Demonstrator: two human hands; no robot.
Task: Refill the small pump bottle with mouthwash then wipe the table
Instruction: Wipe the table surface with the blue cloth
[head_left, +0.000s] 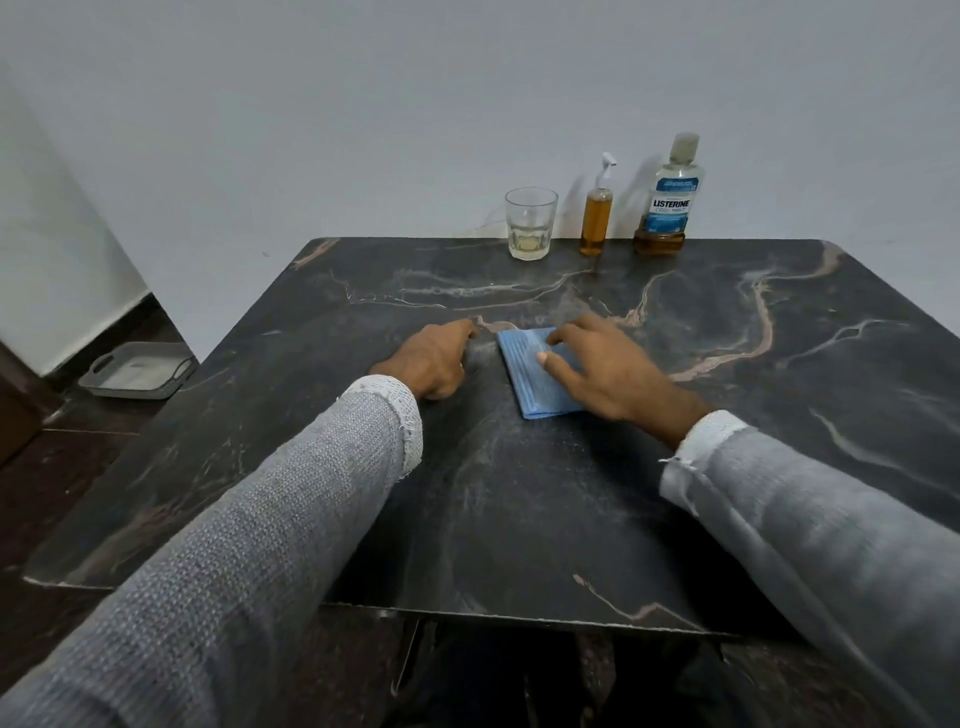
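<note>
A: Where are we finding the blue cloth?

B: Mid-frame on the table, folded, its long axis running up-frame. Our right hand is pressing flat on it, fingers spread.

A: And the left hand?

B: Loosely curled, empty, resting just left of it. We're judging the pump bottle, upper right, already refilled.

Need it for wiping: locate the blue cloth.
The blue cloth lies flat mid-table, under the right hand, just right of the left hand.
</note>
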